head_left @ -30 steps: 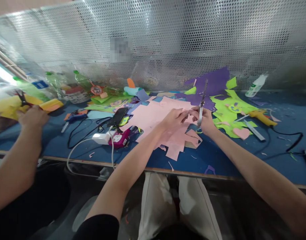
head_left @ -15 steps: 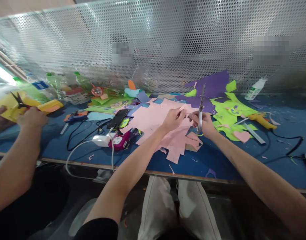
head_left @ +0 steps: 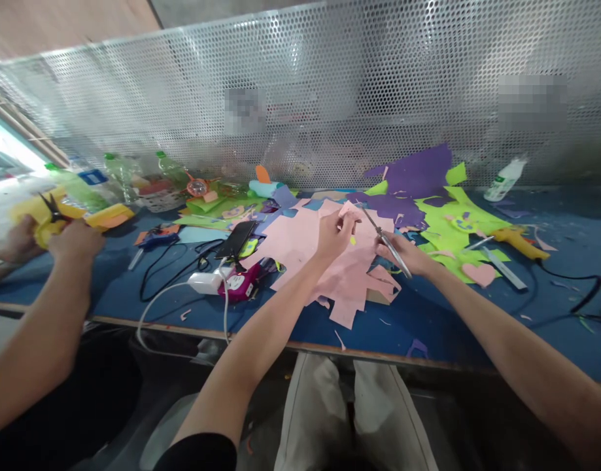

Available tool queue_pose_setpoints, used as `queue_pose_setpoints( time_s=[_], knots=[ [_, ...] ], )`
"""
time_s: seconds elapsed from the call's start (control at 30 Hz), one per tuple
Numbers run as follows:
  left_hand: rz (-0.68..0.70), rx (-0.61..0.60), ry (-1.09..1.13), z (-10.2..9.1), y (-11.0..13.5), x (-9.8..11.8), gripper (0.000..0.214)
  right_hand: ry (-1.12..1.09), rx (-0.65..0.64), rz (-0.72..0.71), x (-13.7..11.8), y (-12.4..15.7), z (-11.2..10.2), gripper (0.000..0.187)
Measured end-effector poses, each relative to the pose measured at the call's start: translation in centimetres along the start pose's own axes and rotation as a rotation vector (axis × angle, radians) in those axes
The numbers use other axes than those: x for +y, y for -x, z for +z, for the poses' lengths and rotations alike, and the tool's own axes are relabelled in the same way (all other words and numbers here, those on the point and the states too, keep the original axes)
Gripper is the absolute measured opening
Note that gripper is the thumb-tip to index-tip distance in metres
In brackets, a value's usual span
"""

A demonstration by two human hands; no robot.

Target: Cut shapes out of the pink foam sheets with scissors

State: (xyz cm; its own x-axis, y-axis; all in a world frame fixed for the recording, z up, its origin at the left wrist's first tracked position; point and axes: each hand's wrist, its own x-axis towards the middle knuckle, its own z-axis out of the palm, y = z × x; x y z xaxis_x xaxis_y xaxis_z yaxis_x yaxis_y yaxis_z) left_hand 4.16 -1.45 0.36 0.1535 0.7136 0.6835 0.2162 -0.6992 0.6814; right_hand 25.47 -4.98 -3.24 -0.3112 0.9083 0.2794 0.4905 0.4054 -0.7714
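Note:
My left hand (head_left: 335, 234) pinches a small pink paper piece (head_left: 350, 210) above a large pink sheet (head_left: 295, 239) with jagged, cut edges. In my right hand (head_left: 403, 254) is a pair of metal scissors (head_left: 390, 246), its blades slanting up and left toward the small piece. Whether the blades touch that paper I cannot tell. Just below my left fingers shows a tiny yellow-green scrap (head_left: 352, 240). Right of my right hand lie lime-green sheets (head_left: 440, 226) and a pink paper heart (head_left: 479, 274).
At the left, a co-worker's hands (head_left: 77, 239) hold scissors and yellow paper. A phone (head_left: 236, 239), a magenta power adapter (head_left: 239, 282) and cables lie left of the pink sheet. To the right are a yellow glue gun (head_left: 520, 242), a utility knife (head_left: 506, 268) and a white bottle (head_left: 505, 180).
The scissors have swung from nearly upright to slanting left toward the small pink piece. My left hand has turned, showing more of that piece. The whole view has shifted slightly.

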Motion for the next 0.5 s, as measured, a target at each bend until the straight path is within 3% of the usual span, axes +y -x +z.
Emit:
queue_pose_setpoints(
  time_s=[0.13,0.37,0.5],
  knots=[
    [0.024,0.003,-0.066,0.0,0.1,-0.2,0.043,-0.002,-0.057,-0.028,-1.1,0.3,-0.3,0.035],
    [0.026,-0.145,0.021,0.5,0.4,-0.4,0.052,-0.077,-0.073,-0.033,-1.7,0.6,0.1,0.039],
    [0.007,-0.16,0.051,0.7,0.5,-0.6,0.056,-0.095,-0.07,-0.031,-1.9,0.7,0.1,0.044]
  ],
)
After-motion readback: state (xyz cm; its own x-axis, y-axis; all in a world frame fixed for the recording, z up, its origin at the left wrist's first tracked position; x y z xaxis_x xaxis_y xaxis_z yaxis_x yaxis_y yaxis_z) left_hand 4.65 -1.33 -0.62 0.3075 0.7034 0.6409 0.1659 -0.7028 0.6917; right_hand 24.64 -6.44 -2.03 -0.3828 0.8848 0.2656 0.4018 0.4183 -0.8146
